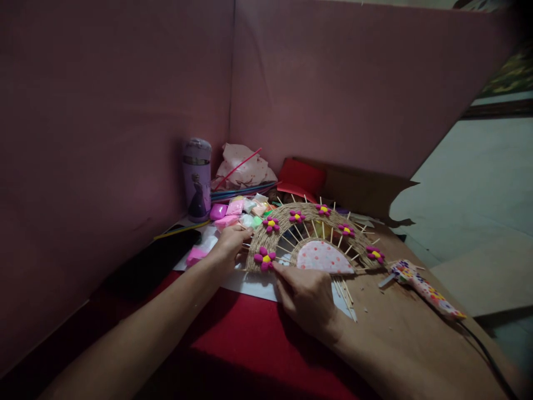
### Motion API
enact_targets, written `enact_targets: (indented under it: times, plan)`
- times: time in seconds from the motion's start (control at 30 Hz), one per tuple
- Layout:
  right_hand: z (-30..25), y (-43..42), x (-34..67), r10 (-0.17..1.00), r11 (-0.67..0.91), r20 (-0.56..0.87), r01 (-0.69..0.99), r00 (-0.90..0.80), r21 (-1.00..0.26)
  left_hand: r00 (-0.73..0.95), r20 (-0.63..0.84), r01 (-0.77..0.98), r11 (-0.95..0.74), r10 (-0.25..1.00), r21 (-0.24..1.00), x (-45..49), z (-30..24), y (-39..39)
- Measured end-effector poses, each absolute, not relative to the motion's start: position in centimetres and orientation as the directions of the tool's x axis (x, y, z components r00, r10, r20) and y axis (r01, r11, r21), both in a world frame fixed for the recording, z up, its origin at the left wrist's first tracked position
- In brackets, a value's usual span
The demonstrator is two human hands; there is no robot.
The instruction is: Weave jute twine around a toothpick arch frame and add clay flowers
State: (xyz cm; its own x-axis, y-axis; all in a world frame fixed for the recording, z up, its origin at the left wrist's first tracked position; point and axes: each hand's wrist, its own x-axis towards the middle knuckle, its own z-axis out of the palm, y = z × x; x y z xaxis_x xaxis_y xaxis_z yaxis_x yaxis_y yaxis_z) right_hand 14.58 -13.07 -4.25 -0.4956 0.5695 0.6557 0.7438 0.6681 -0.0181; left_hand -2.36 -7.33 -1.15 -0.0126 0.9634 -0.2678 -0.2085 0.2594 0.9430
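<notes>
A half-round fan of twine wound over thin wooden sticks [287,214] tilts up in front of me. Purple flowers with yellow centres, such as one at the top [323,210], dot its band. A spotted half-circle of cloth [322,258] fills its middle. At the fan's left edge, my left hand [233,244] is closed on the twine and stick ends. My right hand [308,294] has curled fingers, with its fingertips at the lower left flower [265,258]. Its other fingers are partly hidden under the palm.
To the right lies a flower-patterned glue gun [428,289] with a black cord, on brown cardboard [391,328]. Small bags of coloured clay [235,207] lie behind my left hand. A purple tumbler [197,180] stands by the pink wall. Loose sticks [343,293] poke out below the fan.
</notes>
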Motion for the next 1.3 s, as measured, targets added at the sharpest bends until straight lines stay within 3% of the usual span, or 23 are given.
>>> enact_targets:
  times: [0.17, 0.27, 0.6, 0.8, 1.07, 1.3]
  plan:
    - [-4.41, -13.07, 14.73, 0.469, 0.703, 0.689, 0.706, -0.553, 0.088, -0.011, -0.261, -0.218, 0.253, 0.965, 0.943, -2.31, -1.18, -7.25]
    - [-4.52, -13.06, 14.70, 0.471, 0.691, 0.659, 0.710, -0.587, 0.139, -0.005, -0.259, -0.216, 0.252, 0.966, 0.943, -2.34, -1.31, -7.19]
    - [-4.22, -12.98, 14.71, 0.528, 0.661, 0.715, 0.750, -0.459, -0.007, 0.001, -0.257, -0.203, 0.252, 0.966, 0.946, -2.36, -1.19, -7.31]
    - [-4.35, -13.16, 14.63, 0.527, 0.677, 0.683, 0.736, -0.506, 0.022, -0.003, -0.264, -0.226, 0.256, 0.965, 0.940, -2.37, -1.32, -7.18]
    - [-4.41, -13.03, 14.78, 0.478, 0.681, 0.632, 0.712, -0.610, 0.171, -0.005, -0.263, -0.207, 0.256, 0.965, 0.944, -2.36, -1.14, -7.31]
    - [-4.43, -12.98, 14.88, 0.475, 0.663, 0.671, 0.733, -0.570, 0.154, -0.014, -0.270, -0.219, 0.261, 0.963, 0.940, -2.36, -1.23, -7.23]
